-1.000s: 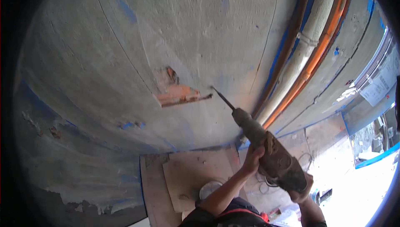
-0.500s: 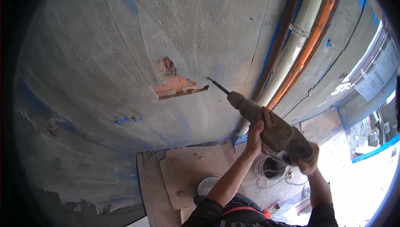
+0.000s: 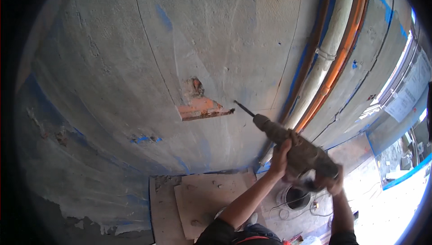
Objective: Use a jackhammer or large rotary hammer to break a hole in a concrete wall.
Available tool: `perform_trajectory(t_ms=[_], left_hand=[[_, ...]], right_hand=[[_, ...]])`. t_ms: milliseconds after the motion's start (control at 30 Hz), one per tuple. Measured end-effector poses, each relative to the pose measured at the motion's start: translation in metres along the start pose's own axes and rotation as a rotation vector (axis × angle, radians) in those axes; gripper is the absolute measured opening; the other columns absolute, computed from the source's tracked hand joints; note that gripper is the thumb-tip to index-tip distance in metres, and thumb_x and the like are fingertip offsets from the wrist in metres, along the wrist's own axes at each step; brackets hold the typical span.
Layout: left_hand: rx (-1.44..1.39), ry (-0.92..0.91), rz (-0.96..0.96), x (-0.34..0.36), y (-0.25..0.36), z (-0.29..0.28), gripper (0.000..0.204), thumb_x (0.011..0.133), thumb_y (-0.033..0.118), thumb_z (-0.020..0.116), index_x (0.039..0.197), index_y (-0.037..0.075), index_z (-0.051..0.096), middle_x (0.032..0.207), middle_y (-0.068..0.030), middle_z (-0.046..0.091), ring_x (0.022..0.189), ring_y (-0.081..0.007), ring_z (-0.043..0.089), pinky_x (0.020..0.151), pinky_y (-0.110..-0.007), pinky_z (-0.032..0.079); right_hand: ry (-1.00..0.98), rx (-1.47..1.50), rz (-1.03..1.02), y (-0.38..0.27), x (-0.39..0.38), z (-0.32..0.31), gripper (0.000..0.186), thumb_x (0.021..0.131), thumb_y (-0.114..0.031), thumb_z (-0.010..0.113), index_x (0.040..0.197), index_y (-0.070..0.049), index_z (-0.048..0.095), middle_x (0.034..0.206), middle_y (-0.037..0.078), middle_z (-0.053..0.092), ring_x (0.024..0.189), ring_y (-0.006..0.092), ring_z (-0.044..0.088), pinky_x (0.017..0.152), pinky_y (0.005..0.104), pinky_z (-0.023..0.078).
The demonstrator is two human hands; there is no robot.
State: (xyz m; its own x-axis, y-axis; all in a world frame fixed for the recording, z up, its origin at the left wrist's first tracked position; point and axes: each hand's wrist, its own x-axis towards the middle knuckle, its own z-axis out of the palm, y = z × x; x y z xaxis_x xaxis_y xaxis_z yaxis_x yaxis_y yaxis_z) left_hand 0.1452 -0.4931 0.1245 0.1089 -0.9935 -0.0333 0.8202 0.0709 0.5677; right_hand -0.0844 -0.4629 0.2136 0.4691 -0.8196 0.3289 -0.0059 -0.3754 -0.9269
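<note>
Drill [image 3: 306, 153], dusty, slender dark bit [image 3: 245, 109], rough grey wall [image 3: 234, 38]

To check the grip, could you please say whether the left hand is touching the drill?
Touching: the head view shows the left hand against the side of the drill, no gap visible.

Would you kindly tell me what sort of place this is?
Probably a room under renovation, judging by the broken-open patch in the grey wall, the exposed white pipe and the power drill.
</note>
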Motion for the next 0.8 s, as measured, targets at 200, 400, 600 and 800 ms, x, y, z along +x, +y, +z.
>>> perform_trajectory(t_ms=[200, 400, 600, 800], left_hand=[[-0.076, 0.181, 0.174, 0.032, -0.032, -0.035, 0.06, 0.106, 0.055, 0.058, 0.138, 0.004, 0.06, 0.127, -0.0046, 0.065, 0.118, -0.0179, 0.06, 0.11, -0.035, 0.044], [-0.037, 0.013, 0.063, -0.059, 0.016, -0.03, 0.063, 0.097, 0.051, 0.075, 0.134, 0.001, 0.064, 0.123, -0.0051, 0.068, 0.112, -0.0164, 0.064, 0.101, -0.034, 0.051], [-0.174, -0.227, 0.08, -0.098, 0.014, -0.026, 0.077, 0.09, 0.054, 0.081, 0.14, 0.001, 0.059, 0.128, -0.0061, 0.066, 0.113, -0.0183, 0.065, 0.102, -0.036, 0.053], [-0.157, -0.328, 0.082, -0.052, 0.046, -0.037, 0.09, 0.088, 0.073, 0.069, 0.141, 0.002, 0.054, 0.132, -0.0224, 0.064, 0.123, -0.0335, 0.065, 0.107, -0.049, 0.054]], right_hand=[[-0.141, -0.172, -0.026, -0.021, 0.031, 0.008, 0.016, 0.079, -0.014, 0.073, 0.084, 0.001, 0.069, 0.072, 0.006, 0.07, 0.061, 0.0141, 0.065, 0.056, 0.0302, 0.052], [0.029, -0.28, -0.079, -0.008, -0.072, 0.059, 0.037, 0.078, -0.019, 0.085, 0.105, 0.005, 0.073, 0.102, 0.017, 0.078, 0.089, 0.0272, 0.076, 0.085, 0.0415, 0.059], [-0.011, -0.378, -0.126, -0.087, -0.068, 0.083, 0.026, 0.069, -0.01, 0.079, 0.091, 0.003, 0.074, 0.087, 0.015, 0.077, 0.075, 0.0261, 0.078, 0.07, 0.0346, 0.06], [-0.011, -0.535, -0.222, -0.083, -0.034, 0.1, 0.026, 0.069, -0.01, 0.08, 0.092, 0.001, 0.074, 0.085, 0.016, 0.075, 0.074, 0.033, 0.076, 0.068, 0.0361, 0.059]])
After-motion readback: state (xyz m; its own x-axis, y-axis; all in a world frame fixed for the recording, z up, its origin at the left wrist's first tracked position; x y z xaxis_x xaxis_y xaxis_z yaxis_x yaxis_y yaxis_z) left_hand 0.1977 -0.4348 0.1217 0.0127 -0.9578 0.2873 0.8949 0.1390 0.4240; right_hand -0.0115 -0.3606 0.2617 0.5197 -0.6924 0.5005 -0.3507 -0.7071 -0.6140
